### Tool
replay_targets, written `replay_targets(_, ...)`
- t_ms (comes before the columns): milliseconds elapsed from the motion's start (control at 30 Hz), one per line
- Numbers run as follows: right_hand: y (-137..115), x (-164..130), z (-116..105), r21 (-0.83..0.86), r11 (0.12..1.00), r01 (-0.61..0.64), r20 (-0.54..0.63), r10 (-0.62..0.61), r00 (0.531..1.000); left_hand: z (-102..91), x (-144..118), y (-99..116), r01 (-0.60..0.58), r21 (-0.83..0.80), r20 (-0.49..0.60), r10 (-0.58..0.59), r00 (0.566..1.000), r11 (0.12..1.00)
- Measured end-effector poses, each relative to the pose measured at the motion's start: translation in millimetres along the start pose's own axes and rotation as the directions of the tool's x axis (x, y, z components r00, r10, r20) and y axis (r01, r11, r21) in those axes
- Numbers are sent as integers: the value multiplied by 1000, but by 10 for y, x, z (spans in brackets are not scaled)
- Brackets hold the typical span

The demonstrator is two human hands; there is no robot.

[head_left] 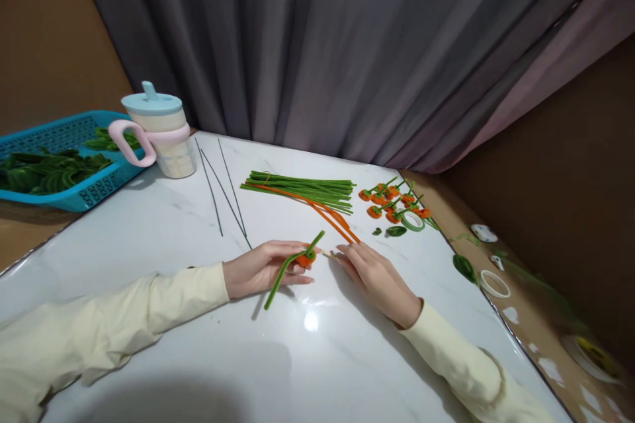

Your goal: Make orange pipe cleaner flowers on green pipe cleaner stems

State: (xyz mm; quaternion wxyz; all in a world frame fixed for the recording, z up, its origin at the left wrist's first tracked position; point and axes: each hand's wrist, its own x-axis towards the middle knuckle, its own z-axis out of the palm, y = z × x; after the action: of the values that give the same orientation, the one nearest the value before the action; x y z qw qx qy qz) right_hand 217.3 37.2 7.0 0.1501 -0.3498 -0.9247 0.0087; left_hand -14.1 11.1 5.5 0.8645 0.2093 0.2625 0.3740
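Observation:
My left hand (265,269) is closed on a small orange pipe-cleaner ball (306,260) that has green pipe-cleaner strips (278,284) crossing its top; one end hangs down over the fingers. Just to the right, my right hand (377,274) has its fingers pinched together on a thin pale stick (327,253), whose tip points toward the ball. Beyond that hand, several loose orange pipe cleaners (330,215) run up to its fingertips. They lie partly over a bundle of green pipe cleaners (302,185).
At back right sit several finished orange balls with green stems (391,195), a roll of green tape (413,221) and a dark green leaf (395,231). Dark wires (221,192) lie back left, near a lidded cup (173,152) and a blue basket (74,195) of green pieces.

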Motion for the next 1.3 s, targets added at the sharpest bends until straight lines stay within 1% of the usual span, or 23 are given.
replay_targets(67, -65, 44, -51, 70, 988, 135, -107, -127, 986, -4, 3, -15, 34, 10, 8, -34, 999, 999)
replay_targets(133, -138, 87, -97, 140, 951, 276, -173, -251, 952, -12, 7, -29, 69, 23, 35, -69, 997, 997)
replay_targets(200, -198, 129, -121, 193, 906, 377, -187, -343, 920, -19, 8, -41, 102, 30, 73, -104, 992, 994)
replay_targets(233, -218, 149, -123, 225, 887, 404, -184, -368, 911, -23, 8, -45, 117, 30, 91, -119, 989, 993)
replay_targets(333, -248, 194, -102, 351, 838, 419, -177, -380, 908, -39, 3, -50, 165, 30, 122, -168, 978, 986)
replay_targets(467, -255, 212, -80, 534, 761, 368, -165, -333, 928, -67, -1, -52, 224, 49, 111, -229, 967, 973)
replay_targets(600, -266, 205, -92, 641, 699, 315, -138, -299, 944, -79, -12, -59, 264, 51, 163, -269, 949, 963)
replay_targets(700, -274, 199, -92, 654, 695, 299, -131, -285, 950, -70, -23, -70, 282, 72, 182, -290, 939, 957)
replay_targets(800, -282, 187, -70, 638, 700, 321, -168, -281, 945, -56, -28, -84, 273, 80, 183, -284, 941, 959)
replay_targets(900, -293, 167, -40, 570, 736, 366, -214, -297, 931, -45, -25, -96, 258, 70, 171, -267, 948, 963)
replay_targets(1033, -311, 141, 0, 464, 784, 412, -243, -335, 911, -32, -20, -101, 242, 72, 148, -251, 957, 968)
replay_targets(1200, -314, 125, 23, 437, 774, 458, -310, -349, 885, -11, -30, -84, 209, 87, 106, -217, 970, 974)
replay_targets(1300, -295, 126, 14, 420, 782, 461, -349, -330, 877, -4, -43, -73, 193, 93, 96, -202, 975, 977)
